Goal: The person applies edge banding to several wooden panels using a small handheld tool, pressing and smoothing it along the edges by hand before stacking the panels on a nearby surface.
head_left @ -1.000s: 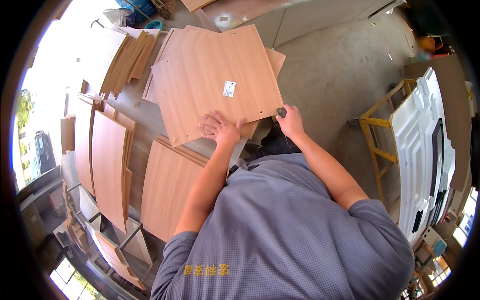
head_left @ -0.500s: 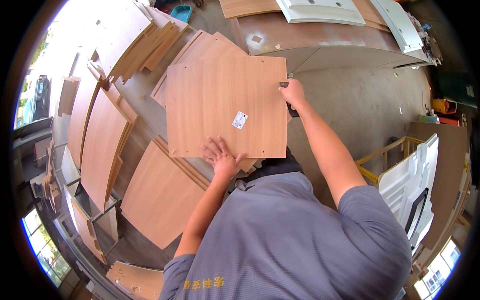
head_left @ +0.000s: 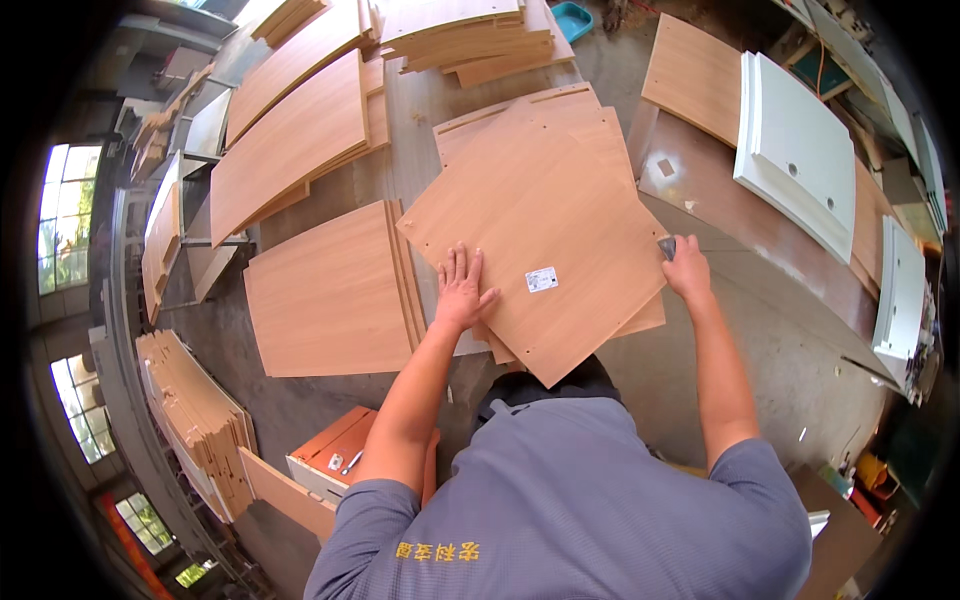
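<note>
A square wood-look panel [head_left: 530, 220] with small corner holes and a white label lies turned diagonally on a stack of similar boards [head_left: 515, 100]. My left hand [head_left: 462, 290] rests with spread fingers at the panel's left edge. At its right corner, my right hand [head_left: 685, 268] is closed around a small dark-grey tool [head_left: 667, 245], its exact kind unclear, held against or beside the edge. More wood-look boards [head_left: 320, 300] lie just left of my left hand.
Curved-looking board piles [head_left: 290, 150] fill the upper left. White panels [head_left: 795, 150] lie on a bench at the right. An orange-topped box [head_left: 335, 445] and leaning boards [head_left: 185, 420] are at the lower left. A blue tray [head_left: 570, 20] sits at the top.
The panel has been turned from squarely aligned to diagonal. Both hands have moved with it, the right one still holding the dark tool. The camera view has swung round.
</note>
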The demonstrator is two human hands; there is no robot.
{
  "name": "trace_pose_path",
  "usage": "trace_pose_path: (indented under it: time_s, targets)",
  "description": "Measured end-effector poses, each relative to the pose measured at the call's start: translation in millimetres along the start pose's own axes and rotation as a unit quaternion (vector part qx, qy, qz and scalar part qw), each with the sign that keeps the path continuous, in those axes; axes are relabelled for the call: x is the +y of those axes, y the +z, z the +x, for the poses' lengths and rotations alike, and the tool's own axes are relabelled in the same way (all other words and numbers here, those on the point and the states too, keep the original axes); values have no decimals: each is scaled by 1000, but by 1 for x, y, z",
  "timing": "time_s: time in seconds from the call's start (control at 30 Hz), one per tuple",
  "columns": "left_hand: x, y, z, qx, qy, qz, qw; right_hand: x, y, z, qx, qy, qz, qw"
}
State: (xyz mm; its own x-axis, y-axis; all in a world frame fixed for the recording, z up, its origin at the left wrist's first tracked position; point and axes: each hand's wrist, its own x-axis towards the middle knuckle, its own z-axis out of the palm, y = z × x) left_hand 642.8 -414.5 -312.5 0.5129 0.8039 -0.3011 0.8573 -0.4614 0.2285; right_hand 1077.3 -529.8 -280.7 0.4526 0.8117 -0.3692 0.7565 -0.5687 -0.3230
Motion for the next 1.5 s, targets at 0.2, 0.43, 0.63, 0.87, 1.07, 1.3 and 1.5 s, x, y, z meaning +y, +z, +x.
trace_pose_path:
  time_s: [0.2,0.43,0.63,0.87,1.07,1.3,1.5]
  targets:
    - [32,50,-42,134,-220,-268,928,16,46,-77,-62,25,48,997]
    - [32,28,-60,27,-121,-312,942,43,90,-137,-17,63,191,979]
    - [57,31,-71,-30,-30,-142,989,97,77,-163,-22,217,364,905]
    - [31,33,-64,-39,2,-250,968,-56,-106,-262,40,-41,335,941]
    - [16,-100,-91,-128,17,-661,739,-222,-118,-317,-159,-295,368,867]
    - [-123,-227,-186,22,-40,-702,710,-186,-32,-292,-83,-110,236,962]
    - [-149,-164,-173,65,-4,-734,676,-100,31,-279,-15,-62,207,976]
